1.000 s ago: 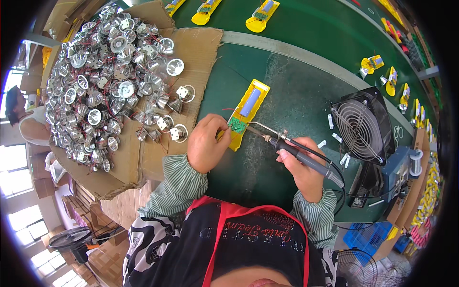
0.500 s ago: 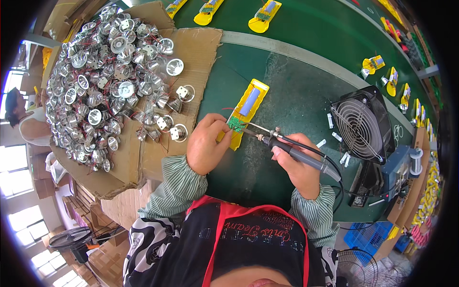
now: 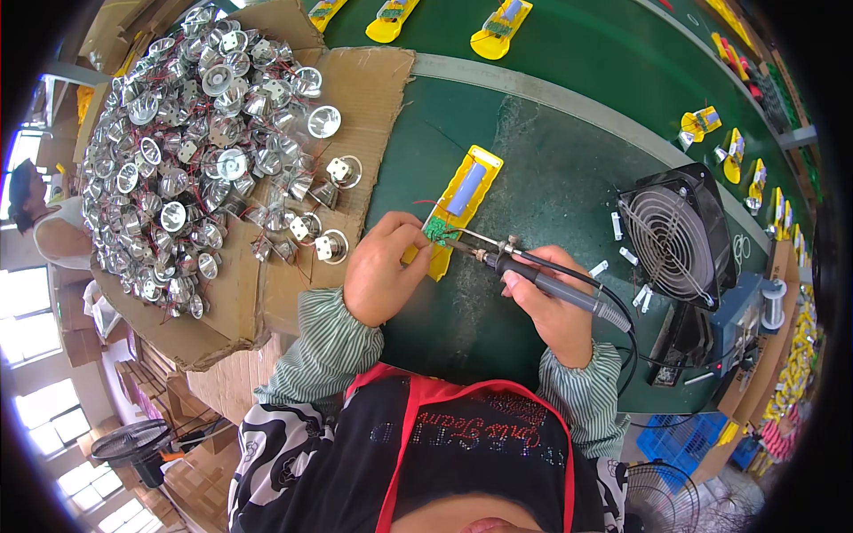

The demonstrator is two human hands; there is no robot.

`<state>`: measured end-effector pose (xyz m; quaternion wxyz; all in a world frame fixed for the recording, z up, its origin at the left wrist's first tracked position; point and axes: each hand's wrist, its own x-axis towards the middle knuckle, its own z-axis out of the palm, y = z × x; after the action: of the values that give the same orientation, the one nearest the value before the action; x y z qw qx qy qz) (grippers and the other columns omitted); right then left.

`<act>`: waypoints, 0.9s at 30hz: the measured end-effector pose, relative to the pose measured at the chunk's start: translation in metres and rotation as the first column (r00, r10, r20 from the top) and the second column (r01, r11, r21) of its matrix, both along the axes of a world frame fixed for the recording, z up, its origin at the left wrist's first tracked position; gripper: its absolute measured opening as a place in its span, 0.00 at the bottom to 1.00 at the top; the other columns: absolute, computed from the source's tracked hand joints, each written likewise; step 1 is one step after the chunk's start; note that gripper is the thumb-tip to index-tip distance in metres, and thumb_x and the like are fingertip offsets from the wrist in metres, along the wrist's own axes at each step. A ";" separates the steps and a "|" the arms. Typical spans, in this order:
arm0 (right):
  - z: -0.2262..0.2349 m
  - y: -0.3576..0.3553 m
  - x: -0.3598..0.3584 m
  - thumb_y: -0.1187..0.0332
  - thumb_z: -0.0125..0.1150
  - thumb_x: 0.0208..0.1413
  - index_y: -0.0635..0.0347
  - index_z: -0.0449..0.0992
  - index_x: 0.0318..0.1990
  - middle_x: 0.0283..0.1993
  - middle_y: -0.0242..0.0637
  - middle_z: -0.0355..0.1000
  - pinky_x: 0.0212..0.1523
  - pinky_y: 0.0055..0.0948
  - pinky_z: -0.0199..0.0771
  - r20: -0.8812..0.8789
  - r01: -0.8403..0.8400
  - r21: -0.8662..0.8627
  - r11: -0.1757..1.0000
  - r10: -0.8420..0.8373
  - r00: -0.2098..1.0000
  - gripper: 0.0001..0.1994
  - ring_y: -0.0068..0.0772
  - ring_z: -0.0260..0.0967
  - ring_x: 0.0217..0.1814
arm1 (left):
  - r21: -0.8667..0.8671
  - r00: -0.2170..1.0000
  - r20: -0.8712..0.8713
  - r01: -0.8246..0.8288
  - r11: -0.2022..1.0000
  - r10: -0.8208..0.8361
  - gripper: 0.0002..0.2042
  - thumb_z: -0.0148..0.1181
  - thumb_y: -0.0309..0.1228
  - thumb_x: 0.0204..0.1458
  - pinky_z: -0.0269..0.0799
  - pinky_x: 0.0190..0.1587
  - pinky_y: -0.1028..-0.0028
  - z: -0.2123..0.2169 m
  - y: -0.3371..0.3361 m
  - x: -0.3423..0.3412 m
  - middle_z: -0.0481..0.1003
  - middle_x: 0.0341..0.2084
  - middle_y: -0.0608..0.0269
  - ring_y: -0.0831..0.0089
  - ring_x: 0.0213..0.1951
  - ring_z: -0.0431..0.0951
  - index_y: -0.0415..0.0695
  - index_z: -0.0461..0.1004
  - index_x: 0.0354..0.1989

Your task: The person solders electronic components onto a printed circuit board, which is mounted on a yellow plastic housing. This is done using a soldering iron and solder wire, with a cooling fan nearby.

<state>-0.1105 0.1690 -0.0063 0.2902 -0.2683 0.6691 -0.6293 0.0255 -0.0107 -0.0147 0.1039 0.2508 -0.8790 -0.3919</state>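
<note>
Yellow housing (image 3: 455, 209) laid on green tabletop (image 3: 551, 178), left of black fan (image 3: 677, 235). Housing pinned at green board (image 3: 435, 231) by closed left hand (image 3: 382, 271). Soldering iron (image 3: 542, 280) gripped by right hand (image 3: 555, 311), tip at board. Risk judged: fingertips burned or plastic melted, caused by tip slip.

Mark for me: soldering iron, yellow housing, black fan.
soldering iron (image 3: 555, 286), head view, on the dark handle just beyond the right hand's fingers.
yellow housing (image 3: 484, 163), head view, on its upper yellow edge, above the blue cell.
black fan (image 3: 677, 235), head view, on the round wire grille.
</note>
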 end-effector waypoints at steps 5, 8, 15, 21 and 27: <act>0.003 0.000 -0.002 0.76 0.64 0.46 0.70 0.74 0.33 0.26 0.33 0.73 0.26 0.20 0.69 -0.026 -0.021 0.032 0.999 0.022 0.999 0.08 0.18 0.70 0.26 | -0.001 1.000 0.011 0.019 1.000 -0.019 0.04 0.58 0.25 0.48 0.70 0.36 0.69 0.002 -0.002 -0.001 0.71 0.38 0.55 0.59 0.35 0.74 0.38 0.72 0.30; -0.003 0.002 -0.002 0.76 0.64 0.47 0.70 0.73 0.34 0.25 0.33 0.73 0.26 0.19 0.69 -0.117 -0.010 -0.029 1.000 0.006 0.993 0.08 0.18 0.70 0.25 | -0.017 0.999 -0.001 0.035 0.999 -0.035 0.04 0.58 0.25 0.48 0.70 0.36 0.69 0.002 -0.003 -0.001 0.71 0.38 0.55 0.59 0.35 0.74 0.38 0.72 0.30; 0.010 0.015 -0.005 0.76 0.63 0.49 0.70 0.73 0.36 0.25 0.35 0.74 0.27 0.19 0.70 0.020 0.058 -0.017 0.998 -0.058 0.998 0.08 0.19 0.70 0.26 | -0.009 0.999 0.008 0.031 0.999 -0.031 0.04 0.58 0.26 0.48 0.70 0.37 0.69 0.003 -0.003 0.000 0.71 0.38 0.56 0.59 0.35 0.74 0.39 0.72 0.30; 0.010 0.033 -0.001 0.77 0.62 0.49 0.69 0.72 0.36 0.25 0.36 0.74 0.28 0.19 0.71 0.052 0.123 0.034 0.992 -0.124 0.991 0.08 0.21 0.72 0.27 | 0.006 0.999 0.039 0.014 1.000 -0.014 0.05 0.59 0.26 0.48 0.70 0.36 0.68 0.006 -0.002 0.001 0.71 0.38 0.56 0.59 0.35 0.74 0.39 0.73 0.29; 0.009 0.051 0.001 0.77 0.62 0.50 0.69 0.71 0.37 0.28 0.38 0.74 0.30 0.20 0.71 0.097 0.170 0.053 0.984 -0.174 0.980 0.09 0.22 0.72 0.28 | -0.388 0.986 0.077 0.168 0.906 -0.150 0.14 0.64 0.32 0.45 0.71 0.37 0.66 0.012 0.009 0.005 0.72 0.37 0.54 0.58 0.35 0.75 0.38 0.71 0.38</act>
<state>-0.1096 0.2196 0.0024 0.2742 -0.1707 0.6881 -0.6498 0.0304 -0.0022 -0.0030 0.0996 0.1615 -0.9593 -0.2090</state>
